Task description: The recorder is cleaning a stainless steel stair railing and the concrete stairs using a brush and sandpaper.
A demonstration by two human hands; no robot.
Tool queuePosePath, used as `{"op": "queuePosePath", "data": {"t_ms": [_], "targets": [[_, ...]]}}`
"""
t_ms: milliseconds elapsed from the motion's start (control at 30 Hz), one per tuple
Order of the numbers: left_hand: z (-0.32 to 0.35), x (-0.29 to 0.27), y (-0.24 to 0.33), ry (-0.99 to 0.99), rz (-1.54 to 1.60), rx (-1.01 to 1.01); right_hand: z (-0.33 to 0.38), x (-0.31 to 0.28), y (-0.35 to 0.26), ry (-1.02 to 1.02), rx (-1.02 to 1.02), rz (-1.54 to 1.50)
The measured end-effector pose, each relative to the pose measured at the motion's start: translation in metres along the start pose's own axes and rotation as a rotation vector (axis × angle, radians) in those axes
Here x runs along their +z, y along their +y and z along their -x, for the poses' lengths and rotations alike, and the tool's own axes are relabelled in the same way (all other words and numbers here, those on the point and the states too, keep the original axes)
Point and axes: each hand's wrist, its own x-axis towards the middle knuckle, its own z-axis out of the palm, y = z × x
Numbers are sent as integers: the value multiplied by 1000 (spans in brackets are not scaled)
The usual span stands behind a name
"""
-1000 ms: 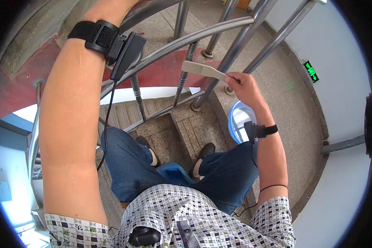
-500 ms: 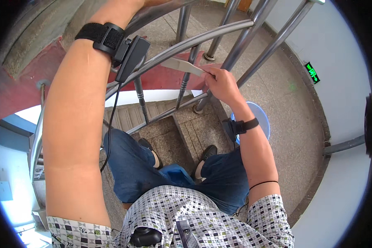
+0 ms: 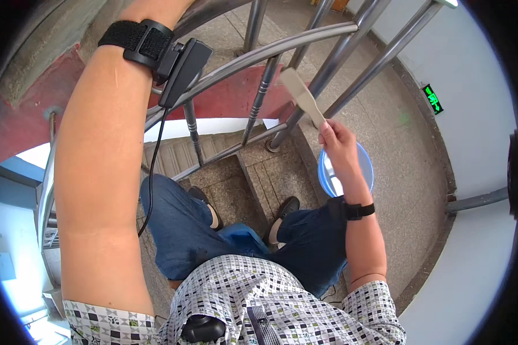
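R hand is clamped on handle of flat beige scraper, blade up against steel railing, just above blue basin. L hand is out of frame past railing; grip can't tell. Scraping looks underway; how much is done or left is unclear.

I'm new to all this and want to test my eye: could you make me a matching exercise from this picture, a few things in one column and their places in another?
Things:
1. flat pale wooden stick
2. round blue plastic basin
3. small black box on a wrist strap
4. green lit wall sign

Places:
A. on the left forearm, near the wrist
B. on the stone floor under the right forearm
C. low on the white wall, at right
D. pinched in the right hand, against the metal railing

Pairs: 1-D, 2-B, 3-A, 4-C
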Motion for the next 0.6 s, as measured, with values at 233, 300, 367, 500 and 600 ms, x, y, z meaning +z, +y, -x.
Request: {"op": "queuePosePath", "data": {"t_ms": [233, 300, 367, 500, 600], "targets": [[22, -24, 1, -179, 317, 149, 17, 80, -42, -88, 438, -1021], [25, -28, 0, -363, 635, 308, 19, 110, -65, -134, 536, -1187], [8, -6, -8, 66, -38, -11, 23, 141, -73, -187, 580, -1364], [0, 9, 1, 105, -76, 41, 36, 163, -89, -177, 600, -1421], [1, 3, 7, 47, -55, -24, 30, 175, -92, -202, 574, -1486]]}}
